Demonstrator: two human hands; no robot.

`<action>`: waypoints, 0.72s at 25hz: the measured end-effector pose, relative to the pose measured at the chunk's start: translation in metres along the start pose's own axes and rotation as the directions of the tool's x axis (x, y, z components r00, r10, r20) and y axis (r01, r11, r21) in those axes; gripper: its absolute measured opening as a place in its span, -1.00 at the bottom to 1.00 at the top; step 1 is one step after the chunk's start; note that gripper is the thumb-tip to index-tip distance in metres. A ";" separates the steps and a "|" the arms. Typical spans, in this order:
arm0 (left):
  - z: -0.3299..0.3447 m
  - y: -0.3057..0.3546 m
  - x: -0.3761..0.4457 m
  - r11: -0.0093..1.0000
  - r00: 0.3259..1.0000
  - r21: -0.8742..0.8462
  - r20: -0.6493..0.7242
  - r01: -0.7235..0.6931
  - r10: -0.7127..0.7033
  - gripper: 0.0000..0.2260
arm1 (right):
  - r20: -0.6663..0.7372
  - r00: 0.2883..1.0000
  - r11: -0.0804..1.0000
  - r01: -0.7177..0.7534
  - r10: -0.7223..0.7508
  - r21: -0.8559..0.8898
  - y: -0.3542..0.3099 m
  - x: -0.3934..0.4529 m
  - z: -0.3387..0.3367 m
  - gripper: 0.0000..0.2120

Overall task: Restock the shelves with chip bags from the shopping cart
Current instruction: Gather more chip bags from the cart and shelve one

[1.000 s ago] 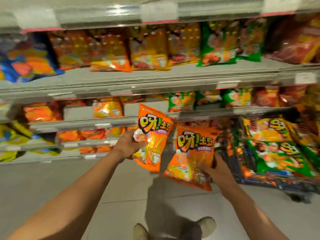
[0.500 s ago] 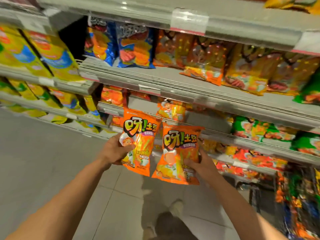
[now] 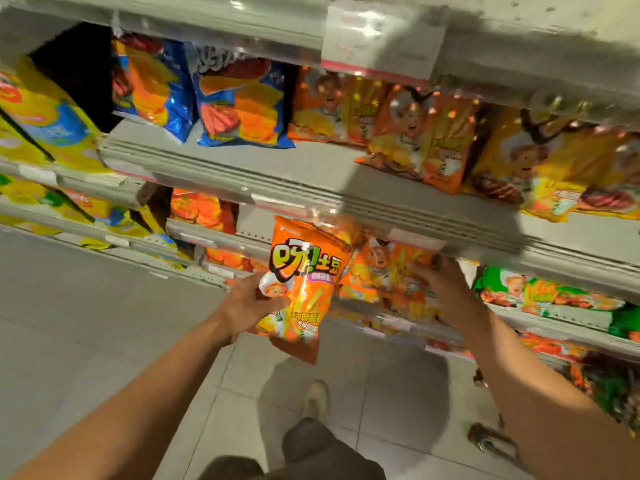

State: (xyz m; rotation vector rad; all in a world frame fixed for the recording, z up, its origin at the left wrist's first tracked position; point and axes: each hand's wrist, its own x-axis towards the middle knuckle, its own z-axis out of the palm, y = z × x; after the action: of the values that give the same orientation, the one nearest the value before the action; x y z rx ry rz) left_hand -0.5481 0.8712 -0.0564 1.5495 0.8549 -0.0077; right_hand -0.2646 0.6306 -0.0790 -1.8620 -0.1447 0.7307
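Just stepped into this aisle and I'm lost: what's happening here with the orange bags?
A person is stocking snack shelves. The left hand grips an orange chip bag upright in front of the shelving, not yet placed. The right hand holds a second orange bag that is tucked under the edge of the middle shelf, beside a green bag on that same lower shelf.

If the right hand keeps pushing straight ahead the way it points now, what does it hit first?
Probably the orange bags already on that shelf: the right hand is pushing its orange bag in under the shelf edge, toward them. Depth behind is unclear.
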 end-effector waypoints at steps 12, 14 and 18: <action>0.010 0.028 0.028 0.992 0.996 0.122 0.078 0.021 -0.030 -0.71 | -0.158 0.965 0.978 -0.205 0.209 0.043 0.009 0.050 -0.015 -0.79; 0.009 0.027 0.027 0.989 0.996 0.143 0.079 0.020 -0.032 -0.75 | -0.175 0.958 0.974 -0.221 0.227 0.053 0.016 0.057 -0.017 -0.74; 0.003 0.030 0.022 0.984 0.996 0.180 0.083 -0.002 -0.013 -0.77 | -0.133 0.952 0.960 -0.281 0.277 -0.012 0.024 0.060 -0.026 -0.77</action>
State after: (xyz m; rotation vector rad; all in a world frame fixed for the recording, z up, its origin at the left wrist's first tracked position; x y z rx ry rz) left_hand -0.5155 0.8820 -0.0421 1.7036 0.8095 -0.1567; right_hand -0.2075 0.6251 -0.1189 -1.9759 0.1974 0.7992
